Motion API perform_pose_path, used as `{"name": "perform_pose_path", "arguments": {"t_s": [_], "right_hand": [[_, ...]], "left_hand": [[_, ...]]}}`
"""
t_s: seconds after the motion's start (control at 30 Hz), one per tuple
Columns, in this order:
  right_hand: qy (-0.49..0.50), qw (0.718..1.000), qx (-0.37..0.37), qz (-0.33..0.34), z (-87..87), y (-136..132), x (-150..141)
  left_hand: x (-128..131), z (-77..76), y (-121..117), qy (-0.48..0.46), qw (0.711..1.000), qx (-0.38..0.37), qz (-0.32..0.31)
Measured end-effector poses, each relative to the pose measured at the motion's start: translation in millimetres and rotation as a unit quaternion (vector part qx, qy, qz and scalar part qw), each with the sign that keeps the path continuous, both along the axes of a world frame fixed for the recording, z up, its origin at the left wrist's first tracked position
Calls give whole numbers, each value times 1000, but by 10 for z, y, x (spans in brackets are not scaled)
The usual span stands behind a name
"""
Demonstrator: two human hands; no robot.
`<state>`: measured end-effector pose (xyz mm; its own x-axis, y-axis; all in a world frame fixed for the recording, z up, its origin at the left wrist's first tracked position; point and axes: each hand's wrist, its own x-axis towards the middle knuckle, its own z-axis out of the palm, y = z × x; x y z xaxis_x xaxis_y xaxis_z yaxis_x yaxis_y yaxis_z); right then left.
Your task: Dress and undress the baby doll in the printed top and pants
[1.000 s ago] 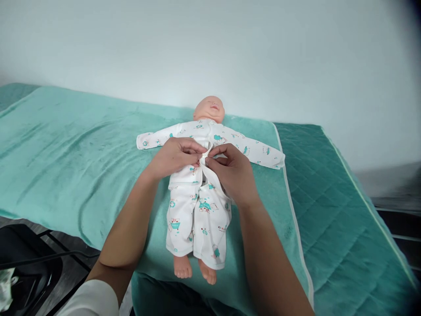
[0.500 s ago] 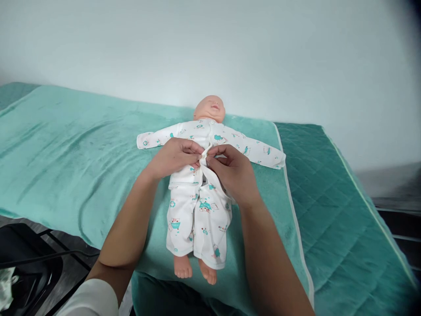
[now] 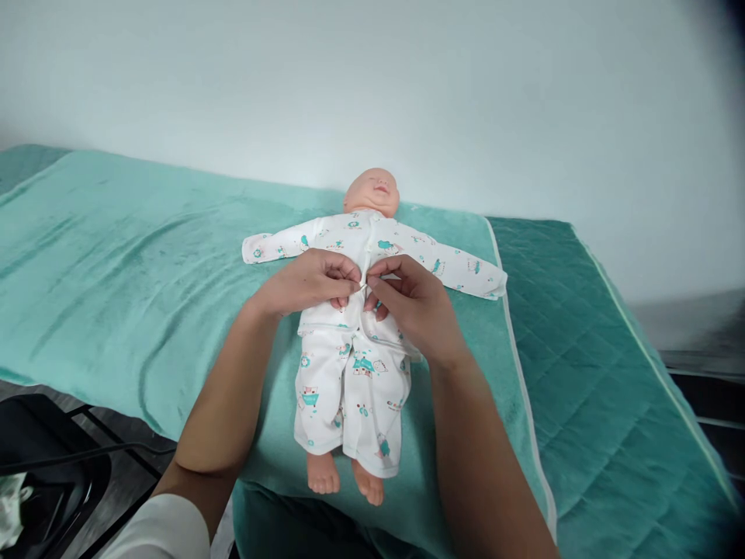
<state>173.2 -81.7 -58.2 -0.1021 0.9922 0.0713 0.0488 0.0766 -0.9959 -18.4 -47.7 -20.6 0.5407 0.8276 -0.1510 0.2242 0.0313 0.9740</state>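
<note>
A baby doll (image 3: 372,192) lies on its back with its head at the far side and its bare feet toward me. It wears a white printed shirt (image 3: 343,230) with long sleeves, arms spread wide, and matching trousers (image 3: 372,388). At the middle of the shirt front, my left hand (image 3: 320,281) pinches one front edge between thumb and fingers. My right hand (image 3: 407,299) pinches the opposite edge just beside it, fingertips almost touching. A small fastening between the fingertips is too small to make out clearly.
Under the doll a light green blanket (image 3: 145,256) covers the bed, with a darker quilted cover (image 3: 587,349) to the right. A pale wall (image 3: 372,85) rises behind. At lower left stands a black chair-like object (image 3: 58,466) with a cable across it.
The shirt edges, lifted and parted below the hands before, now lie flatter and closer together. My fingertips have moved slightly down, and more right-hand fingers rest on the shirt.
</note>
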Motion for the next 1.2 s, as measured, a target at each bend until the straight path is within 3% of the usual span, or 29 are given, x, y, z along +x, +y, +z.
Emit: {"name": "perform_pose_path", "arguments": {"t_s": [0.37,0.57,0.67,0.73,0.77,0.8,0.87,1.0,1.1,1.2], "right_hand": [[-7,1000,-1,1,12,-14,16],[-69,996,40,-47,-35,-31,-43],[-73,987,91,-108,-50,-13,-5],[-98,965,166,-178,-85,31,65],[-122,948,209,-205,-118,66,112],[-152,931,247,-221,-167,110,166],[-228,904,287,-221,-311,223,300],[-376,872,246,-195,-718,459,719],[-448,855,181,-187,-947,510,1142],[-461,849,148,-212,-985,328,1419]], "left_hand": [[-74,-23,-2,80,995,62,10],[-71,-49,-11,103,993,59,14],[-151,-178,89,83,987,105,87],[-247,-339,200,103,954,195,204],[-305,-434,256,134,922,253,260],[-367,-531,305,179,888,306,292],[-495,-707,368,288,841,360,282],[-748,-898,397,420,810,342,226],[-902,-921,416,458,799,292,258],[-922,-910,338,453,786,277,317]]}}
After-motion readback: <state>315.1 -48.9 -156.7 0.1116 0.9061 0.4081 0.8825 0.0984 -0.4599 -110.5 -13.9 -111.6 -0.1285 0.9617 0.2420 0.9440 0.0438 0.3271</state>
